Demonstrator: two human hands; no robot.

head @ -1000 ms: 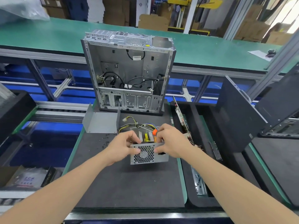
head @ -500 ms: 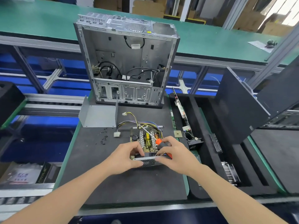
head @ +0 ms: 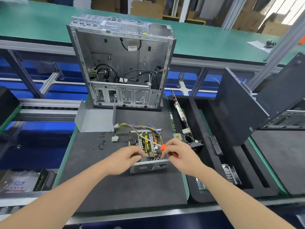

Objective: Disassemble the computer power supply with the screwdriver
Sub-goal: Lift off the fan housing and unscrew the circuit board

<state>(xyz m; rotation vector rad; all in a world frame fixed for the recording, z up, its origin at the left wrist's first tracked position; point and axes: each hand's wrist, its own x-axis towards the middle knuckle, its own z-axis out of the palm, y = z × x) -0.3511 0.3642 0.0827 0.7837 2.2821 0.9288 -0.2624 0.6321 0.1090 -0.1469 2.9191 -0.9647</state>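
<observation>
The open power supply [head: 146, 166] lies on the black mat [head: 115, 187], its circuit board, yellow parts and wire bundle exposed. My left hand [head: 125, 160] grips its near left edge by the grille wall. My right hand [head: 180, 156] holds the orange-handled screwdriver [head: 162, 147], whose metal shaft slants up and left across the board, and its fingers also touch the unit's near right edge. The removed grey metal cover [head: 94, 119] stands to the far left of the supply.
An empty PC case [head: 122, 63] stands upright at the mat's far edge. Several small black screws [head: 100, 142] lie left of the supply. A black foam tray [head: 206, 146] on the right holds circuit boards, and a dark side panel [head: 244, 109] leans there.
The supply has gone from held upright, grille facing me, to lying flat on the mat with the board facing up. Both hands stayed at its near edge.
</observation>
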